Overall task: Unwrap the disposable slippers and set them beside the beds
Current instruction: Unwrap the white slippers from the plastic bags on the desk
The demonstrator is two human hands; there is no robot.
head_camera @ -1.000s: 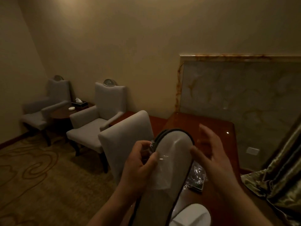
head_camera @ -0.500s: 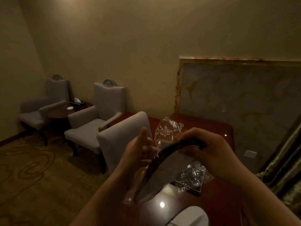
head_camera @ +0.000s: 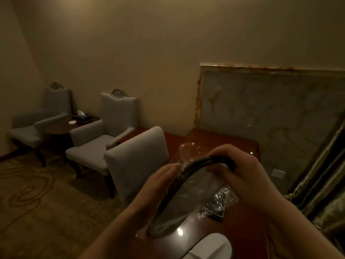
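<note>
A disposable slipper (head_camera: 188, 195) with a pale sole and dark edging is held over the glossy wooden desk (head_camera: 240, 144), still inside its clear plastic wrapper (head_camera: 187, 147). My right hand (head_camera: 240, 176) grips the slipper's dark toe edge from above. My left hand (head_camera: 162, 184) holds the slipper's left side with the wrapper bunched against its fingers. A second white slipper (head_camera: 212, 246) lies on the desk at the bottom edge of the view. Another crumpled clear wrapper (head_camera: 218, 202) lies on the desk under my right wrist.
A grey chair (head_camera: 138, 161) stands tucked against the desk's left side. Two grey armchairs (head_camera: 104, 135) flank a small round table (head_camera: 59, 126) with a tissue box at the back left. A marble wall panel (head_camera: 261, 113) rises behind the desk. Curtains (head_camera: 323, 186) hang at right.
My right hand closed on the slipper's toe and tipped the slipper over to the left. The wrapper's open end now stands up loose past the toe. My left hand shifted along the slipper's side.
</note>
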